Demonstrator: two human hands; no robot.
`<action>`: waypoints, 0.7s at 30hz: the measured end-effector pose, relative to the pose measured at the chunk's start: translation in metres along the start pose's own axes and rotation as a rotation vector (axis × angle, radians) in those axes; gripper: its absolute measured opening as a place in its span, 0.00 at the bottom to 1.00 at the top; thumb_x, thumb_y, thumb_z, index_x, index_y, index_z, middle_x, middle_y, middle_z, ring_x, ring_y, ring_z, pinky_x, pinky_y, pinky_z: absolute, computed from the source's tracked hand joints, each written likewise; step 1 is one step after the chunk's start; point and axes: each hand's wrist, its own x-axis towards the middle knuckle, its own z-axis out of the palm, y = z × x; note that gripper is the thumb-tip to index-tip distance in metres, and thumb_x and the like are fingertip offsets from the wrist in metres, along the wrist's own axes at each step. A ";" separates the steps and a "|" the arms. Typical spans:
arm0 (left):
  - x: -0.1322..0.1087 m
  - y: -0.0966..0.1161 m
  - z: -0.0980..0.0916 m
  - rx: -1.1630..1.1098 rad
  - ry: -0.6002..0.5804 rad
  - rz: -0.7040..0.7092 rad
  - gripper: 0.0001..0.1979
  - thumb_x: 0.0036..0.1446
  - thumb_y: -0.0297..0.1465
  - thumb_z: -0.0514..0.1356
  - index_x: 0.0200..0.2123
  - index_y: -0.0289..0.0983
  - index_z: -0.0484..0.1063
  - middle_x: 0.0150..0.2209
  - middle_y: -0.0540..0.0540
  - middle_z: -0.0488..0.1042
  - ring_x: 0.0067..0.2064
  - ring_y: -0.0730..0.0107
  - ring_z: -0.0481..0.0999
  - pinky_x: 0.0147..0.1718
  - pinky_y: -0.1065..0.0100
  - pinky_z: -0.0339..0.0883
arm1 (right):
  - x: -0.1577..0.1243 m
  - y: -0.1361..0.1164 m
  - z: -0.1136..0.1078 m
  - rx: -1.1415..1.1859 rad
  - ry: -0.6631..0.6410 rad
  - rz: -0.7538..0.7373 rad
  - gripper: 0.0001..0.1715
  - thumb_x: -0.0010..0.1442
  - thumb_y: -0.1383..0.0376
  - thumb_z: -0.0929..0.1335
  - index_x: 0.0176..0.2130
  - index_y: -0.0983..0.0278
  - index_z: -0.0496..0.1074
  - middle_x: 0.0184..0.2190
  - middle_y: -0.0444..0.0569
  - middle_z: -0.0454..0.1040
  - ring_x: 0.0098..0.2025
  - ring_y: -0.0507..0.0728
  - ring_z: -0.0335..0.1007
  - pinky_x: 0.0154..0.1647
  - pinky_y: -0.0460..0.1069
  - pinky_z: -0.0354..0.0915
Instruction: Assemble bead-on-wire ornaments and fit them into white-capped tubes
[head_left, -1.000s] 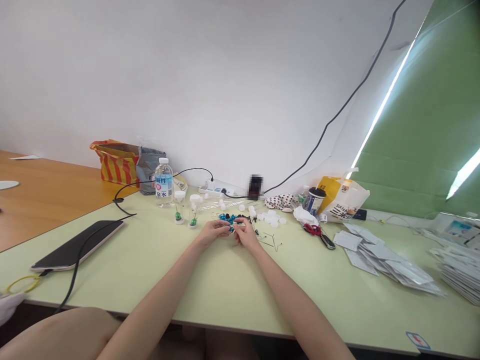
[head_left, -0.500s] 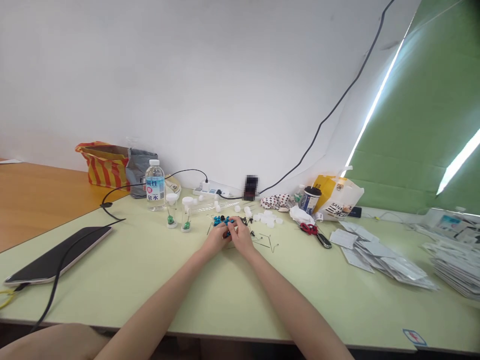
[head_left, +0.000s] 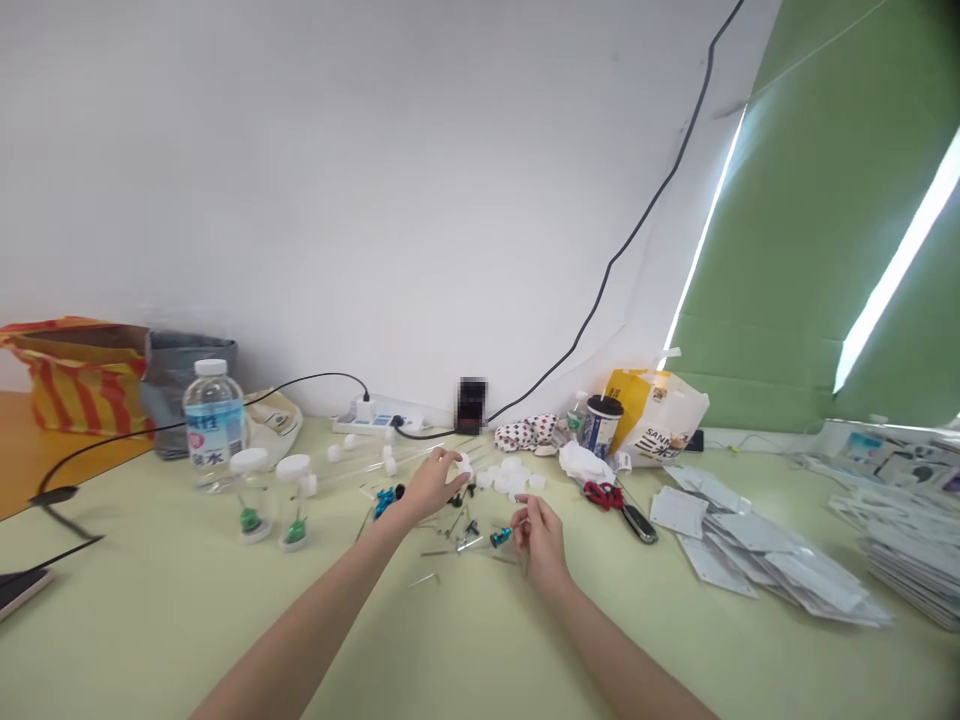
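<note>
My left hand reaches over the middle of the table, thumb and fingers apart, beside a white cap at its fingertips. My right hand is closed on a small blue metal part, which sticks out to the left of the fingers. More blue parts lie left of my left hand. Between the hands are small black pieces and thin metal rods. White caps are heaped behind my right hand. Two clear tubes with white lids, one and another, stand at the left with green pieces inside.
A water bottle and bags stand at the left. Behind are a power strip and a black device. Red-handled scissors, a cup, a yellow-white bag and white packets are on the right.
My hands were together over the blue parts and have moved apart. The left one opened near the caps; the right one shifted right with a blue part. The view has shifted right and closer.
</note>
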 end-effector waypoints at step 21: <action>-0.003 -0.003 0.004 -0.028 -0.142 -0.136 0.20 0.55 0.44 0.47 0.44 0.42 0.69 0.42 0.42 0.71 0.49 0.51 0.63 0.46 0.55 0.55 | 0.025 -0.027 -0.022 0.347 0.258 0.051 0.16 0.52 0.54 0.67 0.29 0.65 0.68 0.18 0.40 0.61 0.14 0.44 0.49 0.14 0.43 0.47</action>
